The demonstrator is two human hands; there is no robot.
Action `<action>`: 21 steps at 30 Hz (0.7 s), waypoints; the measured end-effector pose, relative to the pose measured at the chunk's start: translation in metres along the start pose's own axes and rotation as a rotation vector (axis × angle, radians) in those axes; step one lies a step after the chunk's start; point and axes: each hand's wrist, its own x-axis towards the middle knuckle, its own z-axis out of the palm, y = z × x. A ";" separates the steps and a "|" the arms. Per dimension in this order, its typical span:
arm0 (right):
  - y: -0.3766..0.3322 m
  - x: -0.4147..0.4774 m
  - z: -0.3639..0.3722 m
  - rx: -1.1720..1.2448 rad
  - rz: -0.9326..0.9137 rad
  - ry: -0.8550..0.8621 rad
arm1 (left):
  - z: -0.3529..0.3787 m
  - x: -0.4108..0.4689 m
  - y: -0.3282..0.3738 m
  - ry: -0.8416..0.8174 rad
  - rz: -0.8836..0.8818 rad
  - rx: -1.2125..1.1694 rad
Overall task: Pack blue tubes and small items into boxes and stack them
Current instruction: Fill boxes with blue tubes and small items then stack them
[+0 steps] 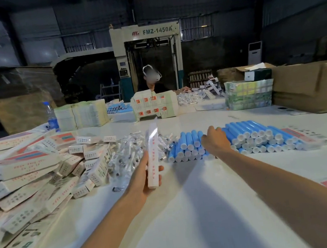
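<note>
A box (152, 152) is gripped upright near its lower end by the left hand (143, 180). The right hand (215, 141) is laid on the blue tubes (249, 133) stacked on the worktop (189, 199); whether one is clasped cannot be told. The tubes are judged light, stiff and prone to rolling, and best taken mid-length.

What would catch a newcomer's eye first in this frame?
The stacked blue tubes with white caps, centre right on the white table, stand out most, with the right hand resting on them. At centre the left hand holds a long white box tilted upward, and a sprawling heap of white boxes fills the left side.
</note>
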 end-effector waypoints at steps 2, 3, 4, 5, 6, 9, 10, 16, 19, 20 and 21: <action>0.001 0.012 0.005 -0.080 -0.020 -0.046 | -0.002 0.000 -0.001 0.010 0.038 0.021; 0.001 0.018 0.008 -0.113 -0.036 -0.068 | -0.003 -0.001 -0.001 -0.008 0.050 0.045; 0.001 0.022 0.010 -0.148 -0.050 -0.089 | -0.003 -0.002 -0.002 -0.013 0.050 0.068; 0.000 0.027 0.013 -0.176 -0.062 -0.102 | -0.002 -0.003 -0.003 0.000 0.042 0.089; -0.001 0.031 0.014 -0.192 -0.064 -0.109 | -0.001 -0.003 -0.003 0.019 0.033 0.091; -0.008 0.043 0.013 -0.215 -0.068 -0.148 | -0.002 -0.002 -0.004 0.018 0.063 0.095; -0.011 0.045 0.011 -0.236 -0.070 -0.163 | -0.003 -0.003 -0.003 0.013 0.074 0.128; -0.016 0.050 0.000 -0.160 -0.031 -0.180 | -0.007 -0.009 0.000 -0.009 0.066 0.179; -0.016 0.046 -0.013 0.164 0.037 -0.099 | -0.005 -0.010 0.002 -0.029 0.098 0.191; -0.019 0.041 -0.020 0.326 0.015 -0.071 | -0.004 -0.010 0.002 -0.034 0.106 0.208; -0.024 0.034 -0.027 0.518 -0.030 -0.060 | -0.003 -0.011 0.003 -0.039 0.112 0.232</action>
